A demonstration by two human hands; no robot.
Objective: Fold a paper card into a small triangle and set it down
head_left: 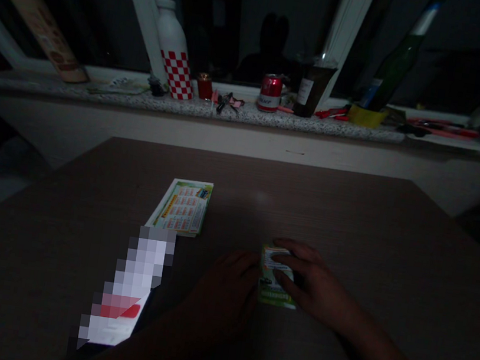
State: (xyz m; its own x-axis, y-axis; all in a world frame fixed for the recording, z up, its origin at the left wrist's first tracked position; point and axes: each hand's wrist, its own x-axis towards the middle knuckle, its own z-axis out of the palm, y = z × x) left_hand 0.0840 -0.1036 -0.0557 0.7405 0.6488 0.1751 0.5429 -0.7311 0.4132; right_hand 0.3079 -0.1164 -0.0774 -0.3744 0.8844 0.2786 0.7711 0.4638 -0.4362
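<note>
A small green printed card (271,290) lies on the brown table. My right hand (309,279) rests over its right side, fingers spread across the printed face. At the card's left edge is my left hand (225,288), in deep shadow, with its fingertips close to or touching that edge; how its fingers are bent is too dark to make out. Further left lies a stack of printed cards (185,208) with a calendar-like grid on top. Just below that stack, a phone (120,330) with a lit, partly pixelated screen lies beside my left forearm.
Behind the table (351,213), a stone windowsill (231,113) holds a checkered bottle (177,70), a red can (270,94), a dark cup (312,92), a green bottle (392,67) in a yellow tape roll (367,117), and a tall tan cylinder (42,27). The room is dim.
</note>
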